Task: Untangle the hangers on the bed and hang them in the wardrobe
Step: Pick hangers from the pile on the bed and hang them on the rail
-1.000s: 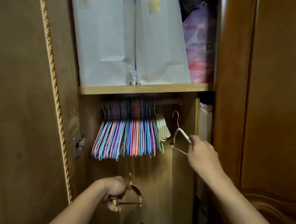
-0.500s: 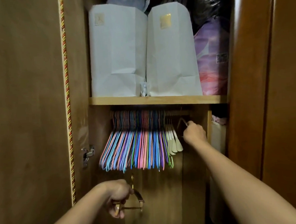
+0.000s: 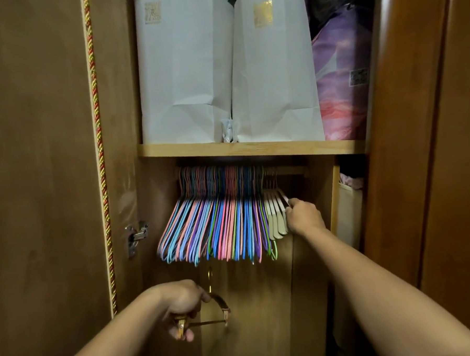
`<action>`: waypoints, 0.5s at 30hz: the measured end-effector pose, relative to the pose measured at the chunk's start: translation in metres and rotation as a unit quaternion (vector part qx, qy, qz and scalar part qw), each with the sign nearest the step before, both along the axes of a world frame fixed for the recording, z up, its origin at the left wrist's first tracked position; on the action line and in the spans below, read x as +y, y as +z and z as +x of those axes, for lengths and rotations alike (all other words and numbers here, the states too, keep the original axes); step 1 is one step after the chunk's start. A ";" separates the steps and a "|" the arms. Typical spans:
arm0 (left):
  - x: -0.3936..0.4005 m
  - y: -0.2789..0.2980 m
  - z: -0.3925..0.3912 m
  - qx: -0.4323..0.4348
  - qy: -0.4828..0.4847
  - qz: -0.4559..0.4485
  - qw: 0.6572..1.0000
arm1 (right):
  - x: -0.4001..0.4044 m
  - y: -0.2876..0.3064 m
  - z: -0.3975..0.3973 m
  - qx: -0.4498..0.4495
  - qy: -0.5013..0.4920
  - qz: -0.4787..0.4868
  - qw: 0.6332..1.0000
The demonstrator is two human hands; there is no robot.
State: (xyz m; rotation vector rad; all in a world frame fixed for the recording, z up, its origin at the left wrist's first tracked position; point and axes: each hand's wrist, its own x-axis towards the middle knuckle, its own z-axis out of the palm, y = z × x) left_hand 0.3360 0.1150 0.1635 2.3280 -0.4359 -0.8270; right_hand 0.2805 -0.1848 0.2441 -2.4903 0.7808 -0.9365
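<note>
White hanger (image 3: 283, 199) now on the rail, right hand (image 3: 304, 217) pinching it; left hand (image 3: 181, 300) grips brown hanger (image 3: 221, 305).

I count two white bags (image 3: 187, 71) at the shelf's (image 3: 248, 149) left and middle, one purple bag (image 3: 342, 85) at its right end. Under it, one rail (image 3: 290, 170) carries dozens of coloured hangers (image 3: 217, 225), too many to count, plus roughly five cream hangers (image 3: 276, 216). I see two hands, and one dark hanger (image 3: 219, 306).

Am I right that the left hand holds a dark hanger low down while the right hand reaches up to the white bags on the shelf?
Not quite. The head view shows the right hand at the white hangers on the rail, below the shelf, not at the white bags. The left hand does hold a dark hanger low down.
</note>
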 end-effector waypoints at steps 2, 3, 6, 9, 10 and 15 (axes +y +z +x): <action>0.001 -0.001 -0.004 0.003 -0.001 -0.007 1.000 | -0.004 -0.005 -0.001 0.034 0.001 0.007 0.999; 0.002 -0.004 -0.007 0.004 0.001 -0.012 1.000 | -0.004 -0.009 -0.002 0.044 -0.006 0.019 0.999; 0.004 -0.011 -0.018 0.025 0.010 -0.055 0.998 | 0.011 -0.013 -0.016 -0.013 -0.045 0.002 0.999; 0.011 -0.025 -0.030 0.039 0.026 -0.107 0.993 | 0.052 -0.034 -0.045 -0.156 -0.032 -0.110 0.981; 0.013 -0.030 -0.033 0.046 0.036 -0.126 0.990 | 0.067 -0.046 -0.055 -0.178 -0.003 -0.114 0.977; 0.007 -0.058 -0.061 0.046 0.052 -0.167 0.983 | 0.139 -0.108 -0.082 0.086 0.177 0.328 0.924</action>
